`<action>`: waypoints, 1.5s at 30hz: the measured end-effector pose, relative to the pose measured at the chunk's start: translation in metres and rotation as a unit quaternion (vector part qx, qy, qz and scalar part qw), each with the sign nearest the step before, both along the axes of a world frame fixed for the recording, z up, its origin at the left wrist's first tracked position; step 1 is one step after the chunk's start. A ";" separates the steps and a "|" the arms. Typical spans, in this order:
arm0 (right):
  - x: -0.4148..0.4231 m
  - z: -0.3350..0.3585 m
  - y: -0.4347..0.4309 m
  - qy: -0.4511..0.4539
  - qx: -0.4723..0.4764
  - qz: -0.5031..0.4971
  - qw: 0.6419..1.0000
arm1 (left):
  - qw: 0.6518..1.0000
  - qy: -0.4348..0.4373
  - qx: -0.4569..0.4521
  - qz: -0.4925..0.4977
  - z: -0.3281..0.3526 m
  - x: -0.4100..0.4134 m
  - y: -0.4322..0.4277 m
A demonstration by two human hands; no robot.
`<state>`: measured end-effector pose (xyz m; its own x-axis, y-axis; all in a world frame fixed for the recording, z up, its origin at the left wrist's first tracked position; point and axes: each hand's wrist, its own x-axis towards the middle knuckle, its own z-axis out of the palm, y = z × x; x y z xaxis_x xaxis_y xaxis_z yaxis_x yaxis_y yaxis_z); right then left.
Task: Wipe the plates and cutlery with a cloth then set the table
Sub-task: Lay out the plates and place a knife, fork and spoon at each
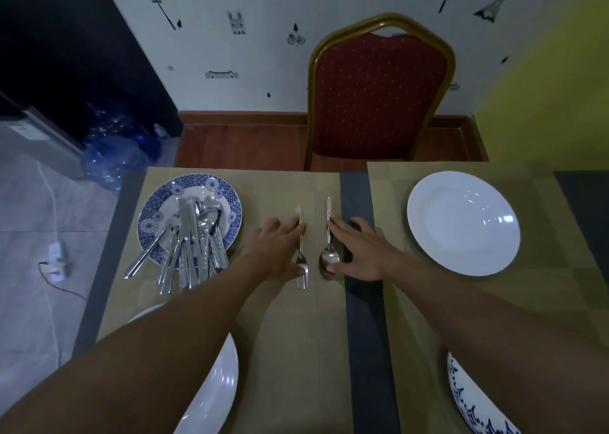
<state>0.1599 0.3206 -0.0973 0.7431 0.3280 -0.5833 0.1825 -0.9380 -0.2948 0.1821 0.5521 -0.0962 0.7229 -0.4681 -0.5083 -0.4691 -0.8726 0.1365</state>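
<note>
The left grip (276,245) lies open, fingers straight, touching the fork (301,277) on the worktop (359,186). The right grip (359,252), equally flat, touches the spoon (329,258) just beside it. Forearms hide parts of the near white plate (217,384) and the patterned plate (471,404), which the frame also cuts off.

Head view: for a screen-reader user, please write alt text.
The left hand touches a fork and the right hand a spoon, side by side on a placemat. A blue plate heaped with cutlery sits left, a white plate right.
</note>
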 end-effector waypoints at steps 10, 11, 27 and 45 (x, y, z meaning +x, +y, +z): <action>0.003 -0.004 0.000 0.014 0.009 -0.016 1.000 | 1.000 0.005 0.016 0.009 -0.005 0.012 -0.013; 0.003 -0.004 -0.001 0.013 0.009 -0.016 1.000 | 1.000 0.007 0.016 0.009 -0.005 0.013 -0.013; -0.001 -0.005 0.002 0.020 0.024 -0.041 0.999 | 0.999 0.019 0.025 0.008 -0.002 0.014 -0.017; -0.005 -0.002 0.001 0.024 0.041 -0.041 0.998 | 0.999 0.035 -0.009 0.037 0.000 0.016 -0.017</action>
<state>0.1546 0.3220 -0.0988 0.7406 0.3163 -0.5929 0.0904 -0.9212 -0.3785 0.1978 0.5349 -0.0965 0.7184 -0.4241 -0.5515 -0.3923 -0.9016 0.1823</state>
